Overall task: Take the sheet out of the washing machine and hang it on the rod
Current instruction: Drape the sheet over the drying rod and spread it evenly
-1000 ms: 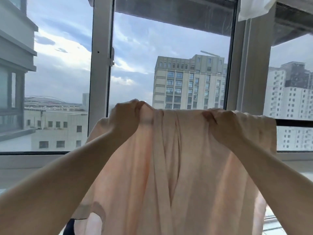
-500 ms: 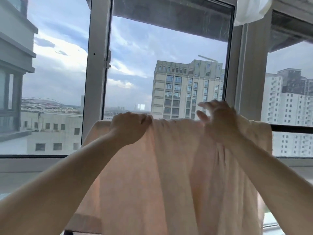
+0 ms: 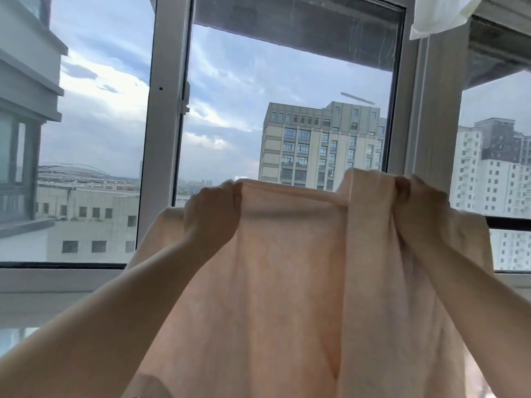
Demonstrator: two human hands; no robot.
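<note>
A pale peach sheet [image 3: 287,282] hangs draped in front of the window and fills the lower middle of the head view. My left hand [image 3: 212,216] grips its top edge on the left. My right hand [image 3: 422,214] grips a raised fold of the top edge on the right. Between my hands the edge is pulled taut and lifted. A dark rod [image 3: 508,222] shows as a short stretch to the right of the sheet; the rest of it is hidden behind the cloth.
Large windows with grey frames [image 3: 163,139] stand just behind the sheet, with a sill [image 3: 57,278] below. A white cloth [image 3: 436,12] hangs at the top right. Buildings and cloudy sky lie outside.
My right hand, open above the sheet half a second ago, now grips a fold further right. Both hands have lifted the top edge and spread it wider.
</note>
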